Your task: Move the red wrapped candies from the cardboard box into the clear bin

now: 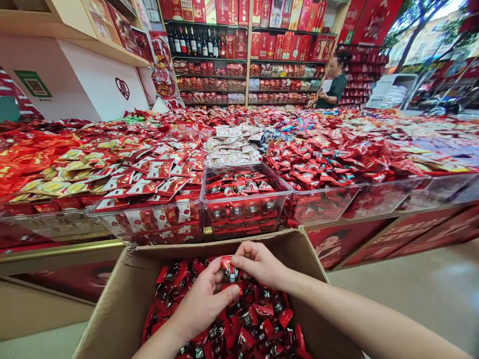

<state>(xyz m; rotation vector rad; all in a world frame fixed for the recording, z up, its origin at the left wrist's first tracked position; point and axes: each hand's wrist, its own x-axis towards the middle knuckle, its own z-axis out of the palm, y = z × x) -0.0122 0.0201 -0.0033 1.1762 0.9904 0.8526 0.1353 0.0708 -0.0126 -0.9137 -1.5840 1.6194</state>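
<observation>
While my right hand (260, 264) pinches a small packet (231, 273) in red and black, I hold it above an open cardboard box (114, 299), close under the far rim. My left hand (207, 298) is half curled, its fingertips at the packet's left edge and its thumb spread below; whether it grips, I cannot tell. Loose packets (258, 324) in matching colours fill the box beneath.

Just beyond the box, on a long counter (63, 250) trimmed in gold, a clear bin (247, 197) holds packets in rows. Other bins heaped with wrapped goods (299, 169) flank it. Far behind the box, shelves (209, 60) carry red gift boxes, bottles (192, 44) and bagged goods. Beyond the box to the right are a person (332, 89) in a dark top, a tree and a street; nearer on that side lies pale floor (430, 269).

Beyond the box to the left, a white panel (97, 75) bears a heart emblem (122, 89) enclosing the double-happiness character, beside a green sign (33, 85) with a QR code. Pale lettering on the packets is too small for me to read.
</observation>
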